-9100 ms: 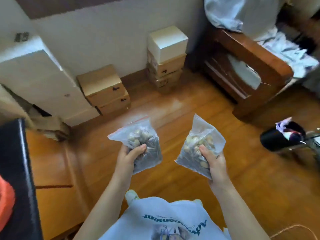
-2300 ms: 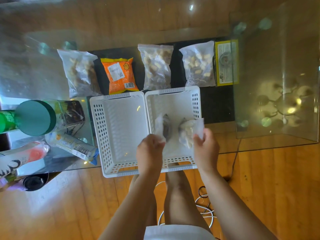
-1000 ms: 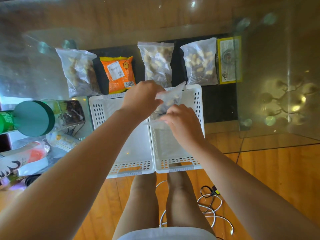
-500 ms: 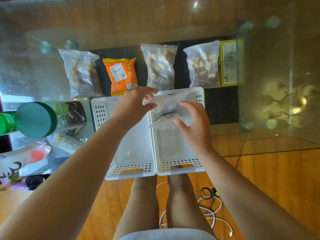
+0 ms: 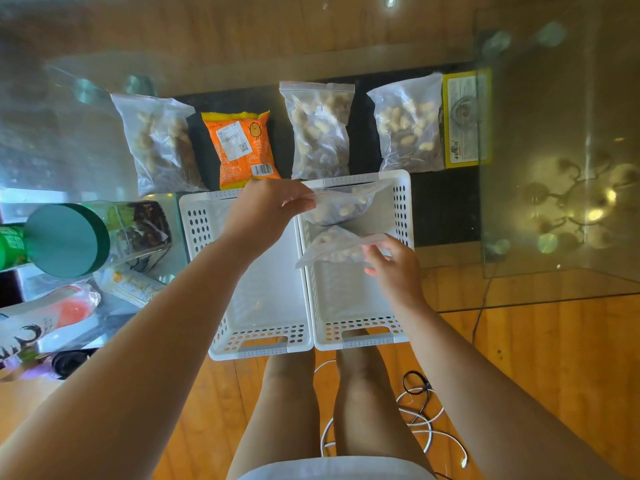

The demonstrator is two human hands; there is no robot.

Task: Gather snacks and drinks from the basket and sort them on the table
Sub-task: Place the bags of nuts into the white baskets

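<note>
The left hand [image 5: 263,211] reaches out with a long straight arm, and its grip pinches the zip edge of a clear nut bag [image 5: 341,207] that hangs over the right white basket [image 5: 401,216], just right of that grip. Below it, the right hand [image 5: 394,268] bends in at the wrist, and its grip holds the zip edge of a second nut bag [image 5: 332,247], just left of it. Both bags look soft, floppy, light and a bit slippery, so the stiff top edge seems the best place to hold.

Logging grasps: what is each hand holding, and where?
Left hand pinches the far bag by its zip edge; right hand pinches the near bag likewise.
</note>
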